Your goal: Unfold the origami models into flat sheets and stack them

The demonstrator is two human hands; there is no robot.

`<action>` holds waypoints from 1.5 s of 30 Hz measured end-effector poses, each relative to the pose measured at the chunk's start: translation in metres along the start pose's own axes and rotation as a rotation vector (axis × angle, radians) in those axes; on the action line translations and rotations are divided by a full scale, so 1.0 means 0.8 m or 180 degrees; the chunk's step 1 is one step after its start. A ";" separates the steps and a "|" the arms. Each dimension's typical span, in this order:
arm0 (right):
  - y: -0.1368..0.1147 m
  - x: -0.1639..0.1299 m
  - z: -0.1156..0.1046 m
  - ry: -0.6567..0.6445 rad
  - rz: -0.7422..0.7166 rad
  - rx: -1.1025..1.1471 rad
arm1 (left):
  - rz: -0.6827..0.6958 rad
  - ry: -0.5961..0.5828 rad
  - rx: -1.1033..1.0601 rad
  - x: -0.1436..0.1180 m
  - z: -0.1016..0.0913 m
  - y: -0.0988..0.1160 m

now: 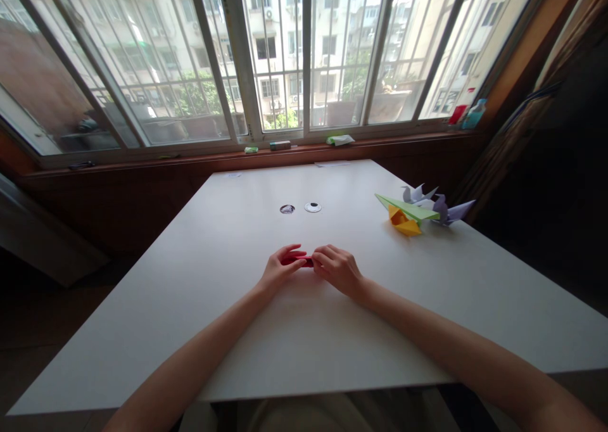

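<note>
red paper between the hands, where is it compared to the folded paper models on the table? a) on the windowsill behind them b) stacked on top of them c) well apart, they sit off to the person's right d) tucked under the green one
c: the red paper is pinched between the left hand and right hand at mid-table, while the green, yellow and purple folded models lie clustered near the table's right edge.

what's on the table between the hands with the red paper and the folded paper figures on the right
Nothing: in the head view the white table is bare between the red paper and the folded paper figures.
</note>
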State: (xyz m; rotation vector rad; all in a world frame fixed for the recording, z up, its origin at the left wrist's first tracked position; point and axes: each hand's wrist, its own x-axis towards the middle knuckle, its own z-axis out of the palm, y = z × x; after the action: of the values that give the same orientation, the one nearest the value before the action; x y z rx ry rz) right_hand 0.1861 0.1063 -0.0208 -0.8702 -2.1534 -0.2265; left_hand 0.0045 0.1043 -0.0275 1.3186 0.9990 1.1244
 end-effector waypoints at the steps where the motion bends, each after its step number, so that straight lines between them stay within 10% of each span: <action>1: 0.000 0.001 0.000 0.0038 0.0026 0.0022 | 0.0008 -0.0035 -0.0009 0.000 0.001 0.001; 22: -0.002 0.007 -0.004 0.0100 0.0732 0.1001 | 0.0185 -0.0316 -0.0110 -0.003 -0.001 0.006; 45: 0.008 0.002 0.001 -0.0088 0.0094 0.0961 | 0.0384 -0.0621 0.0592 -0.004 0.003 0.005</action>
State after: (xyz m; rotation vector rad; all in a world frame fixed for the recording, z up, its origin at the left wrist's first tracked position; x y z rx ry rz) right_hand 0.1888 0.1121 -0.0205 -0.7324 -2.1273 0.1243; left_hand 0.0063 0.1006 -0.0235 1.6238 0.9056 0.9876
